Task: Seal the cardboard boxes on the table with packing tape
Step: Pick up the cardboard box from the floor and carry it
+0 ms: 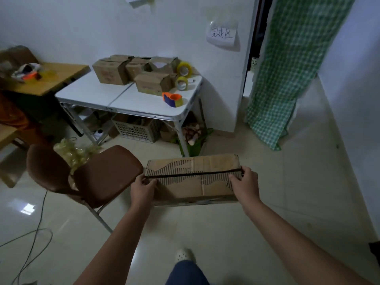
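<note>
Held box: a large cardboard box (193, 179) with a dark seam along its top flaps, held out above the tiled floor (267, 202), just right of the brown folding chair (88, 173).
Left hand (144, 186): fingers curled round the box's left end at the seam.
Right hand (244, 182): fingers curled round the right end, thumb on top.
Table: white folding table (98, 93) well beyond the held box, against the wall.
On the table: a cluster of small cardboard boxes (131, 73), flaps loose; two yellowish tape rolls (183, 76) stacked just right of them; an orange tape dispenser (172, 99) near the front edge.
Wall: a handwritten paper sign (223, 36).
Right side: a green checked curtain (287, 68).
</note>
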Demonstrator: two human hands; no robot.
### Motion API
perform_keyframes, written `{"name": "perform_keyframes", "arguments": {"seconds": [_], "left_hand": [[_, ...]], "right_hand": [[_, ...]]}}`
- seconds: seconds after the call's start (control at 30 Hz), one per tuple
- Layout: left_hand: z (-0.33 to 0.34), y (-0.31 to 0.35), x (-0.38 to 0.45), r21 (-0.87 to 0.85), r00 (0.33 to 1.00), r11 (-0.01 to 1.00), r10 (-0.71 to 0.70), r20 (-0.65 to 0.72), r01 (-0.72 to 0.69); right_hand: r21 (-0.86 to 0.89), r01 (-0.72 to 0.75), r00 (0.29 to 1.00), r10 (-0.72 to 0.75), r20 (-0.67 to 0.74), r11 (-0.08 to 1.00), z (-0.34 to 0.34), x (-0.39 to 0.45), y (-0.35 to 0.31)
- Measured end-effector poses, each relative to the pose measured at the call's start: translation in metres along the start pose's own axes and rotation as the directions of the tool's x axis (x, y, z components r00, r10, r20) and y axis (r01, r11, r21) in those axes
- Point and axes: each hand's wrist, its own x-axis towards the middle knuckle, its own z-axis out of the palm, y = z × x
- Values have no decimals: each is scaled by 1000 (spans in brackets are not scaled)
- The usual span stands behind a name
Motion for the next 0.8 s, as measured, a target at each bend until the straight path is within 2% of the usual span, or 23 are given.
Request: {"name": "perform_keyframes", "arguments": {"seconds": [0.2,0.47,0.67,0.8], "left_hand": [[13,40,119,23,1000,1000,21,21,-21],[-7,94,297,144,998,988,61,21,-63],[-7,122,382,120,999,992,32,13,-33],[-6,136,436,146,999,989,33,-7,-31]], "right_hand": [[-5,-20,1000,20,-8,1000,61,81,-62],[-21,-52,999,53,6,998,168,176,-166],[-28,-66,997,67,37,997,221,239,-215],[8,-24,996,23,81,1000,256,286,-242]]}}
